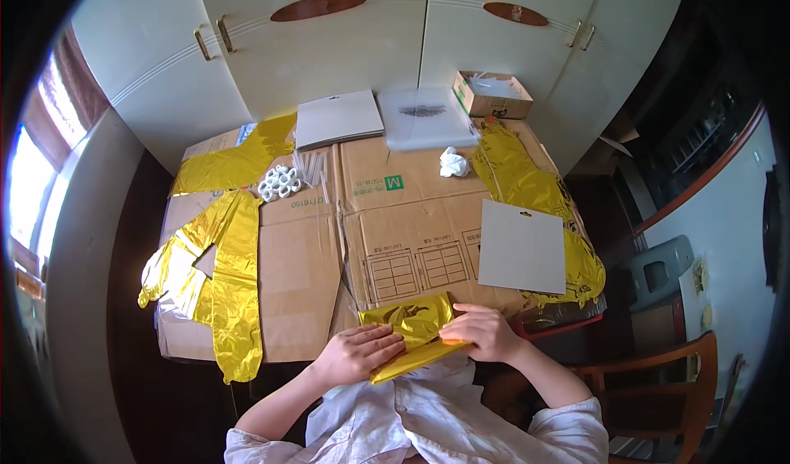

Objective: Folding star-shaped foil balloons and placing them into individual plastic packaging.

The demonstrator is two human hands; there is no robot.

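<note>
A folded gold foil balloon [420,317], flat and uninflated, lies across the table's near edge, its lower flap turned toward me. My left hand [360,354] holds it at the left, with the fingers laid together over the foil and the thumb hidden. At the other end, my right hand [484,332] grips the foil's right edge, fingers bent over it. Flat on the left of the table rests another gold foil balloon [236,275], shaped like a four. A light grey card [523,246] with a hanging slot is just beyond my right hand, partly over more gold foil [527,176].
Flattened cardboard [300,258] covers the table. White rings [280,182] and clear straws [311,170] sit far left, near a card stack [339,118]. Behind are clear plastic bags [424,122], a crumpled white tissue [453,163] and a small box [492,95]. A wooden chair [658,390] stands right.
</note>
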